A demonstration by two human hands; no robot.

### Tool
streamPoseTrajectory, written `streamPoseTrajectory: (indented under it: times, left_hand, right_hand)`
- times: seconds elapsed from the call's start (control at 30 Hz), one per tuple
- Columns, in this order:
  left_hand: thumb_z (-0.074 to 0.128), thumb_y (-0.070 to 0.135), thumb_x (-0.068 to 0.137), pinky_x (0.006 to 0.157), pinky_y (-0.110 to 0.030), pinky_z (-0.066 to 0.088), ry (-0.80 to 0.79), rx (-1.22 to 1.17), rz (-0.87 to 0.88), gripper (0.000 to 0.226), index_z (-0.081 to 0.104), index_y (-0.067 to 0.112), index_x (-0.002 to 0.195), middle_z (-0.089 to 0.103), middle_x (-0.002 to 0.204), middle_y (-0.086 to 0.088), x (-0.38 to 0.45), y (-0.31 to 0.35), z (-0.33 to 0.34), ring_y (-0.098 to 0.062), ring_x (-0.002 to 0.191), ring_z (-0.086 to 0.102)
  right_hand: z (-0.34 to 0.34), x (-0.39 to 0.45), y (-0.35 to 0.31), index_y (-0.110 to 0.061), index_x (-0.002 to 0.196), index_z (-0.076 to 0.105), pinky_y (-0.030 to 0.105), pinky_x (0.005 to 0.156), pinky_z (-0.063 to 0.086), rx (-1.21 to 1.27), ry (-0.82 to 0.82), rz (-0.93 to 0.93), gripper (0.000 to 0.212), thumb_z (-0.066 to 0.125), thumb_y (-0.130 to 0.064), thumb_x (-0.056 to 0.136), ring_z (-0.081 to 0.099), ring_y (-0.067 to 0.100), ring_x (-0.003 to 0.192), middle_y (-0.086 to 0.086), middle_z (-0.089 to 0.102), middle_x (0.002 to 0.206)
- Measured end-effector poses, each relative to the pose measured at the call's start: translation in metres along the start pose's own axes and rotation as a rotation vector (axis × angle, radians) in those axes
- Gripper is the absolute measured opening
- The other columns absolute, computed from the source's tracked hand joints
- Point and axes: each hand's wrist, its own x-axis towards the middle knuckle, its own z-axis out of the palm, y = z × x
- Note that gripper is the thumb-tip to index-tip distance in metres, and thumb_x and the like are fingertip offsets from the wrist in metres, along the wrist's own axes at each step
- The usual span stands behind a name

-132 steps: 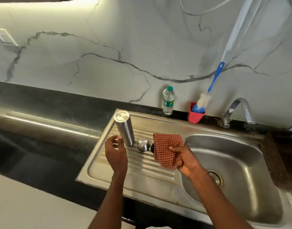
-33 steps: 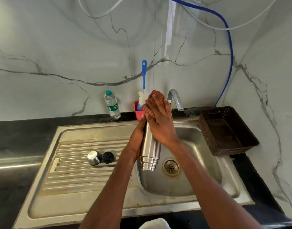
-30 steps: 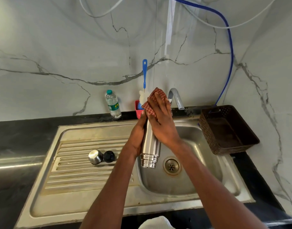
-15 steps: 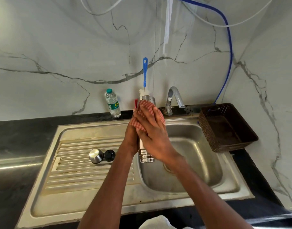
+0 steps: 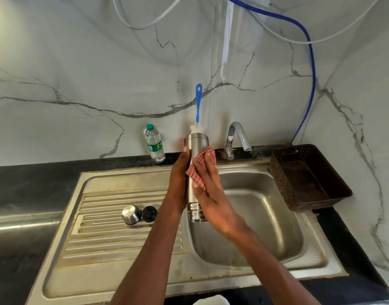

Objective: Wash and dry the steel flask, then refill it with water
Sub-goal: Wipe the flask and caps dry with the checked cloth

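Above the sink, the left hand grips the inverted steel flask, plain brushed metal with a ringed neck pointing down, while the right hand presses a red checked cloth against it with straight fingers; behind, a plastic bottle bears a green, illegible label.

Two bare forearms and hands, no sleeves
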Motion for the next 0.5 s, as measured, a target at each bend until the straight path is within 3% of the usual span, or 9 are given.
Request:
streamPoseTrajectory:
  times: [0.13, 0.2, 0.27, 0.3, 0.4, 0.5]
  left_hand:
    - [0.062, 0.055, 0.101, 0.118, -0.058, 0.037, 0.090, 0.069, -0.056, 0.076, 0.051, -0.005, 0.147, 0.056, 0.136, -0.030, 0.005, -0.011, -0.008, -0.043, 0.127, 0.055]
    - [0.055, 0.053, 0.104, 0.113, -0.051, 0.046, 0.053, 0.036, -0.120, 0.067, 0.060, -0.004, 0.139, 0.064, 0.128, -0.026, -0.002, -0.007, 0.001, -0.037, 0.119, 0.064]
    - [0.048, 0.045, 0.106, 0.096, -0.038, 0.060, -0.012, 0.001, -0.126, 0.050, 0.068, 0.004, 0.126, 0.073, 0.118, -0.017, -0.006, -0.005, 0.011, -0.026, 0.106, 0.074]
    - [0.047, 0.042, 0.104, 0.094, -0.035, 0.061, -0.026, 0.019, -0.104, 0.045, 0.067, 0.008, 0.126, 0.073, 0.122, -0.015, -0.007, -0.005, 0.014, -0.024, 0.108, 0.074]
    - [0.050, 0.046, 0.107, 0.116, -0.043, 0.044, -0.033, 0.015, -0.055, 0.052, 0.055, 0.015, 0.148, 0.058, 0.150, -0.015, -0.008, -0.008, 0.023, -0.028, 0.138, 0.057]
    - [0.044, 0.056, 0.108, 0.119, -0.045, 0.038, -0.095, -0.110, -0.072, 0.064, 0.047, 0.015, 0.156, 0.053, 0.155, -0.017, -0.009, -0.008, 0.027, -0.030, 0.144, 0.051]
  right_hand:
    - [0.000, -0.016, -0.006, -0.037, 0.163, 0.023, 0.046, 0.130, 0.003, -0.092, 0.009, 0.052, 0.064, 0.031, -0.059, 0.103, -0.018, -0.001, 0.155, -0.027, -0.003, 0.169]
    - [-0.003, -0.011, -0.013, -0.040, 0.162, 0.019, 0.047, 0.130, -0.002, -0.148, 0.037, 0.048, 0.063, 0.023, -0.060, 0.103, -0.023, -0.005, 0.152, -0.033, -0.003, 0.167]
    - [-0.005, -0.001, -0.019, -0.045, 0.162, 0.016, 0.048, 0.129, -0.004, -0.201, 0.067, 0.047, 0.062, 0.017, -0.063, 0.102, -0.027, -0.004, 0.151, -0.038, -0.005, 0.165]
    - [-0.008, 0.007, -0.022, -0.046, 0.161, 0.017, 0.049, 0.129, -0.003, -0.198, 0.088, 0.047, 0.061, 0.016, -0.063, 0.103, -0.025, -0.003, 0.152, -0.038, -0.004, 0.165]
    - [-0.020, 0.039, -0.024, -0.048, 0.159, 0.019, 0.050, 0.130, 0.004, -0.135, 0.181, 0.018, 0.054, 0.021, -0.057, 0.106, -0.013, 0.001, 0.156, -0.031, 0.003, 0.168]
    - [-0.032, 0.064, -0.021, -0.039, 0.164, 0.018, 0.049, 0.130, 0.016, 0.052, 0.211, 0.031, 0.056, 0.031, -0.048, 0.110, 0.004, -0.001, 0.157, -0.024, 0.006, 0.171]
